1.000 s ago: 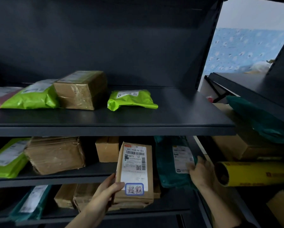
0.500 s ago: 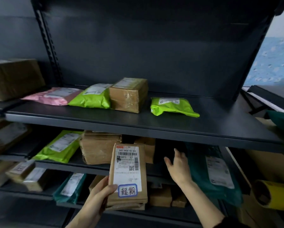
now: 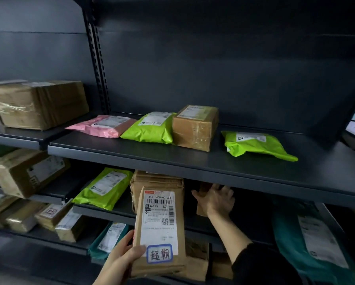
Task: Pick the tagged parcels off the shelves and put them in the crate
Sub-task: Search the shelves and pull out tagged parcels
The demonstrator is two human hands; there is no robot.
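Near centre, left hand (image 3: pixel 121 259) grips tagged parcel (image 3: pixel 160 223) by lower corner; looks flat, stiff, light cardboard, so hold by long edges. Right hand (image 3: pixel 215 200), fingers (image 3: pixel 227 191) spread, touches small box (image 3: pixel 200 209) on middle shelf (image 3: pixel 114 215).

My left grip (image 3: pixel 121 258) holds the tagged brown parcel (image 3: pixel 160 229) upright by its lower left edge, thumb on the label. My right grip (image 3: pixel 215 200), fingers spread, is under the upper shelf (image 3: pixel 213 161) in front of a small brown box (image 3: pixel 201 209); whether they touch I cannot tell.
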